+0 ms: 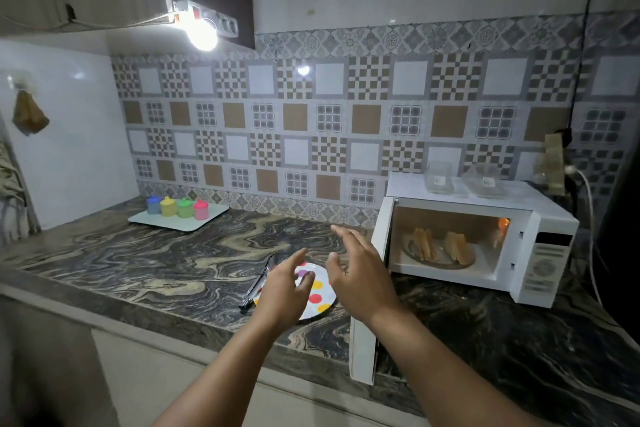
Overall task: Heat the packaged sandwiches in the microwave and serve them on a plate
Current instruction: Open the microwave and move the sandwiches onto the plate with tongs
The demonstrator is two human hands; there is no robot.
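The microwave (478,239) stands on the counter (173,260) at the right, its door (367,291) swung fully out toward the viewer on the left-hand hinge, the cavity lit. Two sandwiches (440,248), unwrapped as far as can be told, stand on edge side by side on the turntable plate (441,262) inside, their long edges running roughly front to back in the cavity. The serving plate (320,291), white with coloured dots, lies on the counter to the left of the open door, with a pair of tongs (258,282) lying just beside its left rim, long axis running from near-left to far-right. Both hands hover above the serving plate: the left hand (285,291) has its grip spread and empty, fingers extended over the plate; the right hand (360,274) likewise has its grip spread with nothing in it, fingers pointing up and away. The governing relation: the sandwiches lie to the right of and beyond both hands, past the plane of the open door, and the right hand is clearly the nearer, sitting just beside the door's edge. The left hand is the nearer to the tongs, which lie just to its left. Judgement: heating appears complete or nearly so, and the transfer to the serving plate is not yet begun. A reach into the cavity would have to pass rightward around the door edge; the sandwiches are likely hot, and standing on edge they may topple if nudged. Two clear empty containers (464,178) rest on top of the microwave.
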